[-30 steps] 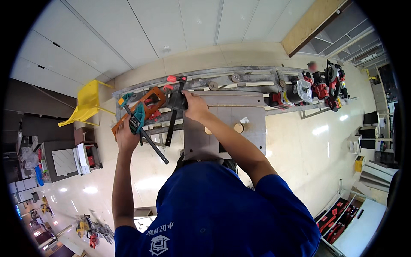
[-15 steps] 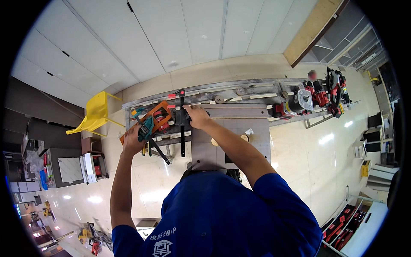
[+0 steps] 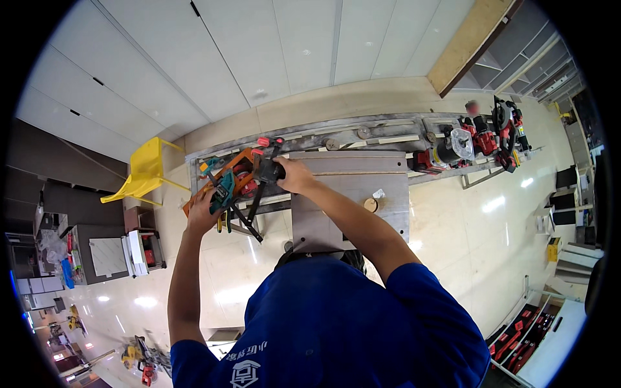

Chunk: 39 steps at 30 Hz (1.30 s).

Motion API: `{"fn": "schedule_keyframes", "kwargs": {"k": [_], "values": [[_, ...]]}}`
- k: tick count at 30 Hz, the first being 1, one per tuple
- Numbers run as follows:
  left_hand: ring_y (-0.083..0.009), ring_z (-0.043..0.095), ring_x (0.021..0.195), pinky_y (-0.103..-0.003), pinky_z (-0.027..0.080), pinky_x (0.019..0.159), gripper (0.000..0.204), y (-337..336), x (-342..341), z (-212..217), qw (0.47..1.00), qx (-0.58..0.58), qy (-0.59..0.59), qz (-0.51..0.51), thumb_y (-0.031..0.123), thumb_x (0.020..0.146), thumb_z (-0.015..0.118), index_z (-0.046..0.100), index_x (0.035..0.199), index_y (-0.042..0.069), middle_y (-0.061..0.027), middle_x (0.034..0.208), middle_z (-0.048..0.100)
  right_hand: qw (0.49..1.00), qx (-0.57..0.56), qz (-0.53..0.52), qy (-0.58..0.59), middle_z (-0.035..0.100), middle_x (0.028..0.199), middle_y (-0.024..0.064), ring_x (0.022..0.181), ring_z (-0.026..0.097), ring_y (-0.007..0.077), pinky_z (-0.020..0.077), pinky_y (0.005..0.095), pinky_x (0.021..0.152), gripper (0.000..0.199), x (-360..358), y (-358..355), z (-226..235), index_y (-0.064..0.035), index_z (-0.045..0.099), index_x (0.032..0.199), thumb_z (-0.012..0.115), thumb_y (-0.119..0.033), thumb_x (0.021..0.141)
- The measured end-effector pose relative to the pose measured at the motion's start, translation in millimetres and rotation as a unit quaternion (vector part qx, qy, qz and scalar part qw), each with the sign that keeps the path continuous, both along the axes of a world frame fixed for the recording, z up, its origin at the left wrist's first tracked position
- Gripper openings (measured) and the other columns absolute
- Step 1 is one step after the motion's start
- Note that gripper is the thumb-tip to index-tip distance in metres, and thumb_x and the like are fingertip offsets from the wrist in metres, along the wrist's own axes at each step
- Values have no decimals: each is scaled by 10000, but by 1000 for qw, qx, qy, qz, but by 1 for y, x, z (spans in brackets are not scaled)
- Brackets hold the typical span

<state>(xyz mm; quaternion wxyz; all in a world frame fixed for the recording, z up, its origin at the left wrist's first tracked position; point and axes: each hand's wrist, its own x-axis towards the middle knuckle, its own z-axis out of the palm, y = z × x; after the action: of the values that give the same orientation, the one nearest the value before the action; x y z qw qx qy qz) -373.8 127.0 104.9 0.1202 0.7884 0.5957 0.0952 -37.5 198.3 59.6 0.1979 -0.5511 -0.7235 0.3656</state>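
Note:
My right hand (image 3: 294, 176) is closed around the dark grip of a black bar clamp (image 3: 266, 171) with red pads. The clamp's bar slants down to the left, above the bench's left end. My left hand (image 3: 202, 213) is closed on a teal-and-black clamp (image 3: 224, 189), whose black bar points toward me. Both clamps overlap an orange tool carrier (image 3: 242, 158) with red tools in it. To the right of them lies a grey-brown board (image 3: 323, 213), partly under my right forearm, with a round wooden piece (image 3: 370, 205) on it.
The long narrow bench (image 3: 381, 124) has slats and a metal frame. Several red power tools (image 3: 480, 145) and a router with a clear base (image 3: 456, 147) stand at its right end. A yellow chair (image 3: 147, 171) is at the left, with white cabinets (image 3: 304, 45) behind.
My right hand has shifted slightly left with the black bar clamp, which has swung from upright to slanted, away from the board's left edge. The left hand stays on the teal clamp.

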Motion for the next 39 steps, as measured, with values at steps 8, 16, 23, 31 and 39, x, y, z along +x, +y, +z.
{"fn": "schedule_keyframes", "kwargs": {"k": [8,16,23,31,39], "values": [[-369,491,1248,-515,343,1071,635,4,-9,11,999,-45,-4,-18,92,742,762,533,1331,146,-141,1357,531,991,95,81,-49,642,1127,148,1109,585,332,483,434,952,649,-33,3,8,-162,550,1323,742,-143,703],[-384,528,1207,-460,392,1035,544,5,-7,3,999,-22,-28,25,79,732,772,597,1246,101,-153,1278,600,960,131,162,-188,530,1341,113,1280,473,325,391,478,1059,614,-55,29,22,-239,583,1329,748,-170,742],[-400,602,1072,-455,485,898,452,8,-16,-4,993,33,-106,-31,34,720,766,612,1145,36,-192,1158,643,951,103,185,-224,508,1356,147,1307,446,354,335,521,1111,665,-71,31,33,-167,532,1371,756,-212,747],[-430,600,990,-458,491,867,369,8,4,15,994,4,-109,3,-23,718,681,589,1074,2,-224,1037,635,966,94,170,-173,491,1371,160,1319,443,356,280,561,1147,693,-62,30,13,-147,469,1408,731,-183,768],[-404,607,972,-454,491,853,289,23,-12,7,995,43,-86,26,-14,766,551,613,1047,12,-201,1010,640,960,120,173,-182,463,1410,153,1315,448,362,288,569,1136,814,-53,22,13,-132,394,1447,780,-275,745]]}}
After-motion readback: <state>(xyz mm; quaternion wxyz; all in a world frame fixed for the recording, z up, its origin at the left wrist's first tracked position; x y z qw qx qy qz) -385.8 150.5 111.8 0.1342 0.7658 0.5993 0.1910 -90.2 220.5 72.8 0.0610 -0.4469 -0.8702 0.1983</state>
